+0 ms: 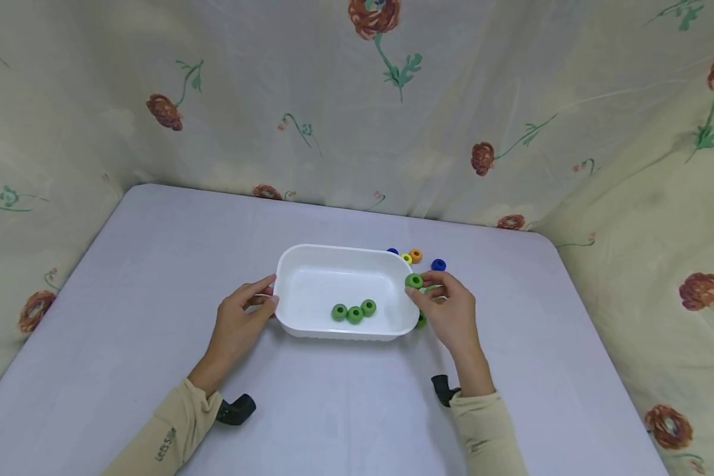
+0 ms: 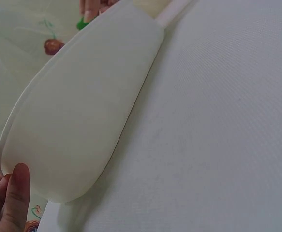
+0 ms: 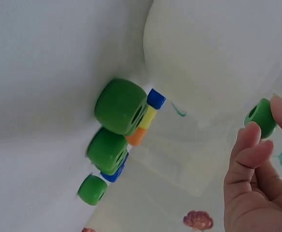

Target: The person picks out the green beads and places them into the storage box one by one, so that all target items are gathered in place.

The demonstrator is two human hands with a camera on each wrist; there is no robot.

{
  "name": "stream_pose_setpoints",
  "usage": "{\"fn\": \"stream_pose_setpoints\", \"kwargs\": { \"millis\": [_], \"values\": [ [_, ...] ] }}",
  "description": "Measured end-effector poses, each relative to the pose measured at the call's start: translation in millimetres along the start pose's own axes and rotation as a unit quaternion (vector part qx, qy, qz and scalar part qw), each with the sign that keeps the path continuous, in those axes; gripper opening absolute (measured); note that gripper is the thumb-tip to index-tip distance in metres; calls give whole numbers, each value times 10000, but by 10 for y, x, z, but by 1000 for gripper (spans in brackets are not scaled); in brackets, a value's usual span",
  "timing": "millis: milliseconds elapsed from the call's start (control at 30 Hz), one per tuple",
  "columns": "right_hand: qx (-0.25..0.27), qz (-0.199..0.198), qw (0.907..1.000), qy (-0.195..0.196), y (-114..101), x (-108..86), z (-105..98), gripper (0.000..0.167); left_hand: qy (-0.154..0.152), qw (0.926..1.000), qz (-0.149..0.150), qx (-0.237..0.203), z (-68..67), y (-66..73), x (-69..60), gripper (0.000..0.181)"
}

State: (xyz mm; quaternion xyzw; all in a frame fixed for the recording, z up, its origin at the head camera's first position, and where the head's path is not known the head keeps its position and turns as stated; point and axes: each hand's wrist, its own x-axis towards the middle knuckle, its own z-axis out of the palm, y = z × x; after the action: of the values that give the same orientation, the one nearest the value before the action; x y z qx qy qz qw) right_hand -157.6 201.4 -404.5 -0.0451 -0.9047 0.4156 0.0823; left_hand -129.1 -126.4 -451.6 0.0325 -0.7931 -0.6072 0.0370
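Observation:
A white rectangular tray (image 1: 309, 284) stands on the table, with three green beads (image 1: 355, 315) lying inside near its front side. At its left end, my left hand (image 1: 235, 324) grips the rim between thumb and fingers; the thumb (image 2: 18, 193) presses the outer wall in the left wrist view. My right hand (image 1: 457, 317) pinches another green bead (image 1: 414, 281) by the tray's right rim, above the table. In the right wrist view, this bead (image 3: 262, 118) shows its hole between thumb and fingertips. Several green beads (image 3: 121, 106) rest on the table outside the tray's right end.
Behind the tray's right corner lie an orange bead (image 1: 416, 255), a yellow bead (image 1: 406, 259) and two blue beads (image 1: 438, 265), one partly hidden by the rim. A pale cloth covers the table (image 1: 345, 403). Flowered curtains (image 1: 333, 99) hang behind it and at the sides.

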Motion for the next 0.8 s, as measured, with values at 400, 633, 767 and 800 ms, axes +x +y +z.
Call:
{"fn": "stream_pose_setpoints", "kwargs": {
  "millis": [400, 633, 767, 800],
  "values": [
    [-867, -360, 9943, -506, -105, -38, 206, 34, -37, 9999, 37, -127, 3, -33, 6, 44],
    [-1487, -595, 9840, -787, -185, -60, 309, 33, -65, 9998, 42, -193, -1, -30, 8, 44],
    [-1828, -579, 9766, -973, -215, -59, 374, 31, -68, 9998, 34, -184, -5, -22, 4, 44],
    [-1901, -584, 9748, -1015, -219, -58, 391, 30, -66, 9998, 31, -166, -6, -20, 3, 44]
  ]
}}
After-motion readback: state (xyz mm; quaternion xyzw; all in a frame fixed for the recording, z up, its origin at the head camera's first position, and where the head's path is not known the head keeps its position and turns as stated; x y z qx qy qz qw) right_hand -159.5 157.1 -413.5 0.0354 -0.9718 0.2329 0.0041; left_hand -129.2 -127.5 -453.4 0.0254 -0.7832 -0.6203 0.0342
